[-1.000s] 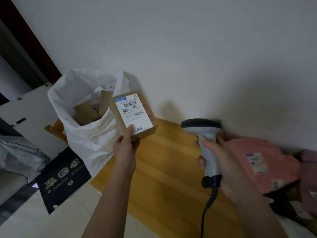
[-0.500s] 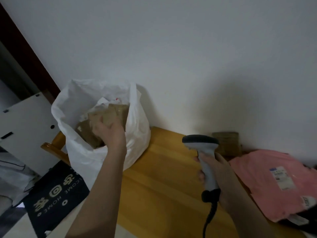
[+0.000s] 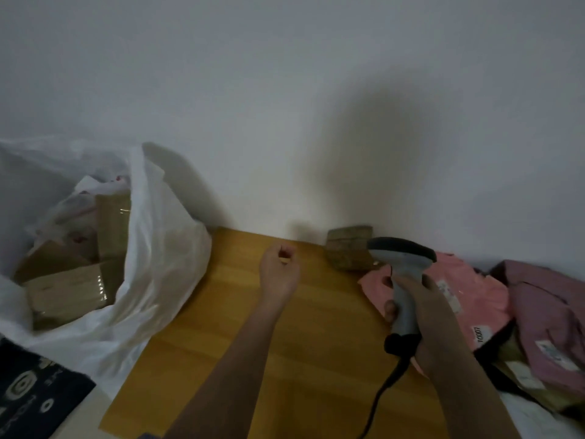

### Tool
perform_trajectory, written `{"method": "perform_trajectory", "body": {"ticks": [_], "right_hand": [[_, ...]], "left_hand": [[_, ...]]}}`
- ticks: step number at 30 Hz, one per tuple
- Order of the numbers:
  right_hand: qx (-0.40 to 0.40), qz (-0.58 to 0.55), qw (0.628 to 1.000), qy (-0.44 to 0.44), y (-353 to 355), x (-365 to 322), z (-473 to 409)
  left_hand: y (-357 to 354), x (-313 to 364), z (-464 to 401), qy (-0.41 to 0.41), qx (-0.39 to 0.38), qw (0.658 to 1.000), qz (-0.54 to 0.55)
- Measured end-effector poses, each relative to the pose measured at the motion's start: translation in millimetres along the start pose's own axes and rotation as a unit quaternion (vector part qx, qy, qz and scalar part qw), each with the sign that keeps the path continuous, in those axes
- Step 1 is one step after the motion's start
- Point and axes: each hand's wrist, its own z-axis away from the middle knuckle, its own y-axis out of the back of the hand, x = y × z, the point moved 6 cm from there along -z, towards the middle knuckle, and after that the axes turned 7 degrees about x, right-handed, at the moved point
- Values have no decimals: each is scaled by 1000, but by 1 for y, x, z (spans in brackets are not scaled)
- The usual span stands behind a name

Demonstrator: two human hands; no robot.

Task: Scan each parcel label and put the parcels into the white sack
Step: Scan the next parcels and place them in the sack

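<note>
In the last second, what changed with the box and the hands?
The left hand carried the labelled cardboard box into the white sack, let go, and swung back empty over the wooden table, fingers loosely curled, toward the parcels on the right. The right hand kept its grip on the scanner throughout. The pink parcel and the small brown box by the wall stayed put.

Dim, soft-focus, big wall shadow
</note>
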Motion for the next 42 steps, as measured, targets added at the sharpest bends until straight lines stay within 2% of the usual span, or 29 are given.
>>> {"method": "perform_trajectory", "body": {"ticks": [6,11,14,18,22,24,26,27,28,30,32,36,39,40,42], "right_hand": [[36,-32,999,-14,39,-20,-67],[36,-42,998,-21,59,-13,-130],[40,-35,998,-45,63,-2,-160],[43,-19,996,-71,67,14,-184],[46,-34,993,-106,64,32,-196],[49,-42,991,-115,61,38,-201],[52,-36,990,-123,61,43,-205],[51,-35,990,-126,61,45,-207],[50,-39,990,-129,61,47,-208],[53,-47,988,-134,63,49,-210],[56,-45,988,-137,66,49,-211],[50,-36,988,-140,72,48,-208],[55,-21,988,-145,76,49,-208],[55,-17,988,-145,77,50,-208],[51,-15,988,-147,78,51,-207]], "left_hand": [[-110,-8,-7,5,-137,983,-123],[-188,-14,-23,-47,-226,958,-173],[-229,-38,-35,-28,-282,937,-203],[-252,-61,-35,-20,-338,921,-192],[-237,-103,-14,-113,-294,903,-292],[-228,-128,1,-80,-269,926,-253],[-216,-140,5,40,-185,969,-160],[-212,-145,2,118,-141,978,-103],[-212,-149,0,201,-109,972,-44],[-218,-156,-2,362,-69,928,60],[-227,-153,-6,446,-46,887,112],[-243,-152,-13,494,-17,862,111],[-247,-157,-13,508,-7,856,98],[-245,-159,-12,500,4,863,78],[-233,-159,-18,440,36,897,-17]]}}
